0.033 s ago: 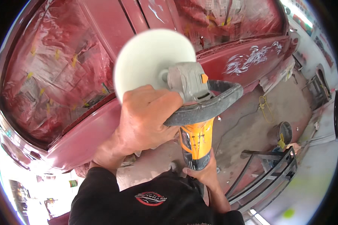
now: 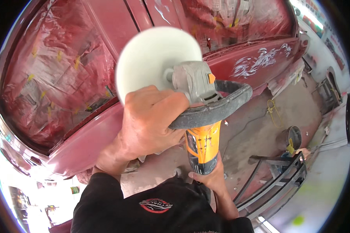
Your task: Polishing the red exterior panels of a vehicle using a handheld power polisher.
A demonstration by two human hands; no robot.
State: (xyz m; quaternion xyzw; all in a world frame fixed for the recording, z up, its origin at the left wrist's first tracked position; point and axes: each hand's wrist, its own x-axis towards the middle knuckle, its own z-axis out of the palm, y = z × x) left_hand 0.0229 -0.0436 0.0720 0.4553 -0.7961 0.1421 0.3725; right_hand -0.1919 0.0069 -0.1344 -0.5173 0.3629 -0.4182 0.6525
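Note:
An orange and black rotary polisher (image 2: pixel 202 143) with a grey head and white round pad (image 2: pixel 149 52) is over the red car's body panel (image 2: pixel 97 35). The pad looks blurred. My left hand (image 2: pixel 151 116) is closed round the polisher's black loop handle near the pad. My right hand (image 2: pixel 210 174) grips the lower end of the orange body. White smeared compound (image 2: pixel 260 62) shows on the red panel to the right. The windows (image 2: pixel 46 77) are covered with paint-dusted plastic and paper with bits of yellow tape.
A black metal frame (image 2: pixel 276 182) stands at lower right, beside a metal bucket (image 2: pixel 294 136). A looped yellow cable (image 2: pixel 274 112) and a dark cord lie on the dusty floor (image 2: pixel 245 151). A grey wall (image 2: pixel 330 163) runs along the right.
The polisher, its pad and my left hand have shifted very slightly up and to the left.

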